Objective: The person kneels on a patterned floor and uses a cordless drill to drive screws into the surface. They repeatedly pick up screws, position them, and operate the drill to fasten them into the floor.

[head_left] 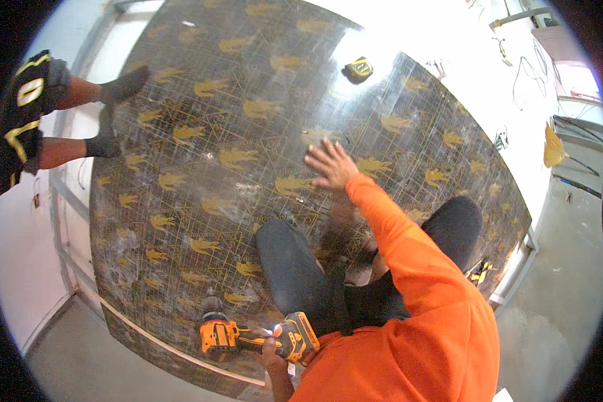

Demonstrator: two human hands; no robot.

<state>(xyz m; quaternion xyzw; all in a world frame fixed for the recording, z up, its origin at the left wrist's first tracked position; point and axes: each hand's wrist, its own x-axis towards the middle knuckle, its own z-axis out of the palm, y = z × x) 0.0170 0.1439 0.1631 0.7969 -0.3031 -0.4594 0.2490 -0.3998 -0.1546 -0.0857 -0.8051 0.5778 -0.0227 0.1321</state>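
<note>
One bare hand, the right hand [331,164], shows in my head view palm down with its fingers spread, holding nothing; it looks to rest on the dark brown board [241,184], among the yellow hand shapes printed all over it. The left hand [273,355], low and near me, is closed around the handle of a yellow-and-black drill [219,336], though I can see only part of its grip. The drill lies sideways to that hand: its body is just to the left, its dark chuck [212,307] points away from me, and its battery [300,336] is on the right, close to the orange sweatshirt [395,355]. I can't tell whether the chuck carries a bit.

Beyond the right hand, and a little to its right, a black-and-yellow tape measure [358,70] sits on the board, well apart from the fingers. Between the two hands I see a bent knee [285,258] in dark trousers; the other knee [457,224] is to the right of the right hand. Well to the left of that hand, another person's feet [124,86] in dark socks are at the board's edge. A pale wooden strip [181,345] runs near the left hand.
</note>
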